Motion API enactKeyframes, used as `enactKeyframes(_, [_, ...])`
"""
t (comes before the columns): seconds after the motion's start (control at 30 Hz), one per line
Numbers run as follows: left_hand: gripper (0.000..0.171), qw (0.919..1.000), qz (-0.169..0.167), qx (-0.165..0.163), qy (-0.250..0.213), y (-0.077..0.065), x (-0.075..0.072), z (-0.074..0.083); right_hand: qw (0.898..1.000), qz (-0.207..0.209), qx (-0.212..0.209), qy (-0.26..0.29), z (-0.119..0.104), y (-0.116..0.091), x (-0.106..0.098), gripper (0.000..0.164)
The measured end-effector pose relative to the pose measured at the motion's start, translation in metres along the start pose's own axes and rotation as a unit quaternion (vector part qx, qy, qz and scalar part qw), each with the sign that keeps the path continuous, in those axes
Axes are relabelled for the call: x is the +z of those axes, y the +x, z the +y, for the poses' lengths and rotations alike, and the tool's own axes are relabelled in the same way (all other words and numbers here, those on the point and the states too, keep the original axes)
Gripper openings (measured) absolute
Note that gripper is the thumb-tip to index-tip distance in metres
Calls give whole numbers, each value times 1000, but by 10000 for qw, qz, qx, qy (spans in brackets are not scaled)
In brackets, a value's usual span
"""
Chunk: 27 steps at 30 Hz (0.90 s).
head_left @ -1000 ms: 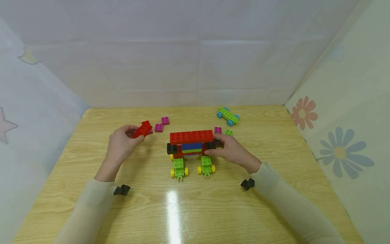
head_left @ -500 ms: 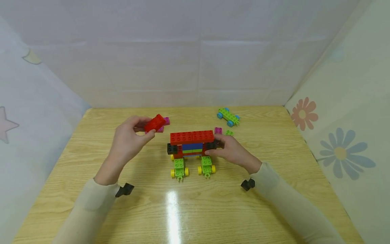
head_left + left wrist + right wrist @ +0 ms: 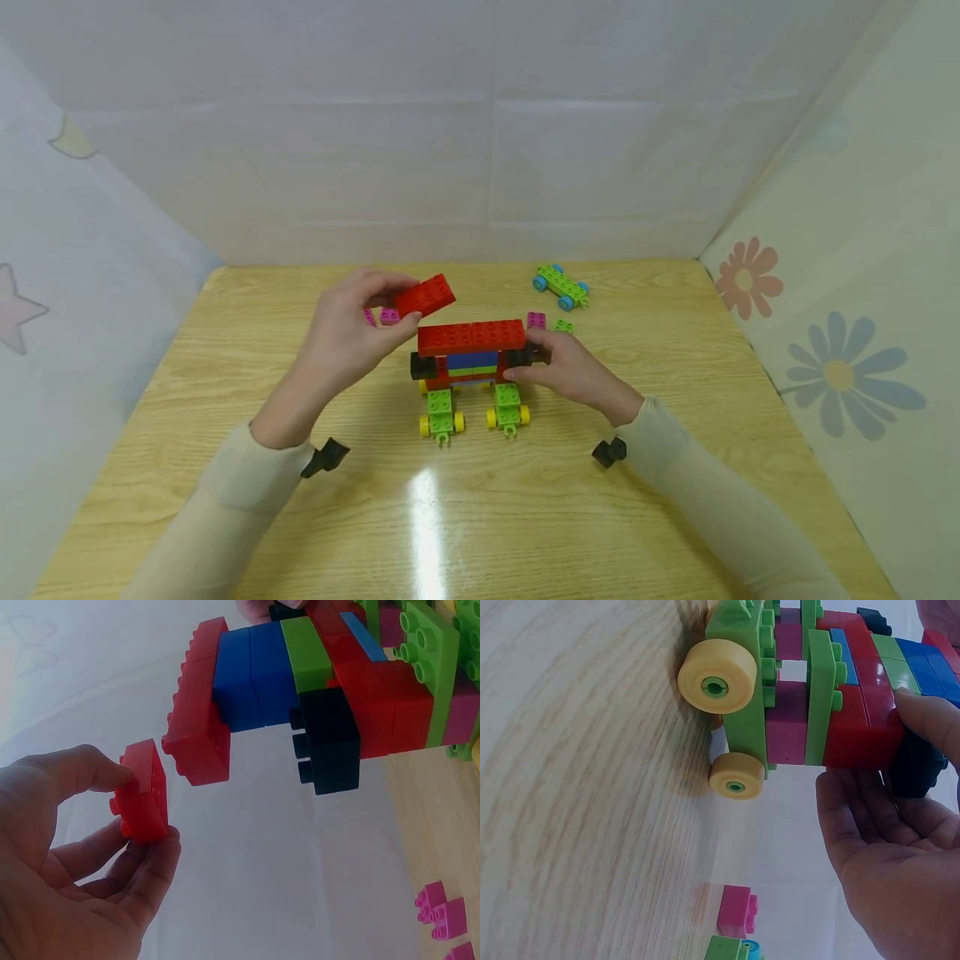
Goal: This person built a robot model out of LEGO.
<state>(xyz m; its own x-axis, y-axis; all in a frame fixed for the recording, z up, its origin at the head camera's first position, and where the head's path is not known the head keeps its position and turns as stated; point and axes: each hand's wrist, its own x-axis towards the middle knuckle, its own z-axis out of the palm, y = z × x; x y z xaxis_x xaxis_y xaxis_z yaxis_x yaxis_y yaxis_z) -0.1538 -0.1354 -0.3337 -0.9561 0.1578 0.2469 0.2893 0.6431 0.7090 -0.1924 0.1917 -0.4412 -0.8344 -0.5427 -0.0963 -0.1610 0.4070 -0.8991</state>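
Note:
My left hand (image 3: 352,329) pinches a red studded toy brick (image 3: 426,297) between thumb and fingers, above and behind the left end of a built-up block model. In the left wrist view this brick (image 3: 144,791) is apart from the model's red top layer (image 3: 199,712). Blue, light green and red bricks make up the model's middle, and a black brick (image 3: 334,742) juts out at the left. Green wheeled bases (image 3: 440,404) with yellow wheels carry it. My right hand (image 3: 573,371) grips the model's right side, fingers around its black brick (image 3: 919,761).
Behind the model on the wooden table (image 3: 480,517) stands a green wheeled base (image 3: 562,286) with blue wheels. A magenta brick (image 3: 536,320) and a green brick (image 3: 564,327) lie in front of it. More magenta bricks (image 3: 389,317) lie partly behind my left hand.
My left hand has carried the red brick rightward, from over the magenta bricks to above the model's left end, and turned it. The right hand and the model have stayed put.

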Motion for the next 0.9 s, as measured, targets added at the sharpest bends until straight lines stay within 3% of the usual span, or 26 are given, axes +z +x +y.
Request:
enactKeyframes(0.3, [34, 9975, -539, 461, 20, 5, 11, 12, 10000, -32, 26, 38, -1, 0, -1, 46])
enactKeyframes(0.9, [35, 9931, -1025, 572, 34, 8, 23, 16, 9998, -47, -71, 171, 0, 1, 0, 50])
